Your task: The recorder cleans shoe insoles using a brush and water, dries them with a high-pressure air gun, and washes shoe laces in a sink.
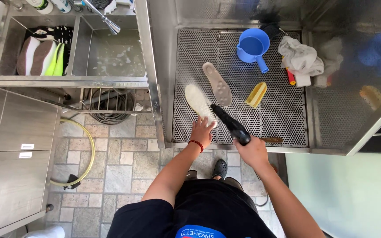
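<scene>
My left hand (201,130), with a red bead bracelet at the wrist, presses down on the near end of a white foamy insole (198,102) lying on the perforated steel wash tray (283,110). My right hand (253,152) grips a black spray nozzle (230,124) whose tip points at that insole. A second, grey insole (217,83) lies just beyond it on the tray.
On the tray also lie a yellow brush (256,94), a blue scoop (253,46) and a white rag (301,59). A double steel sink (111,57) at left holds shoes (40,57) and soapy water. A yellow hose (87,154) curls on the tiled floor.
</scene>
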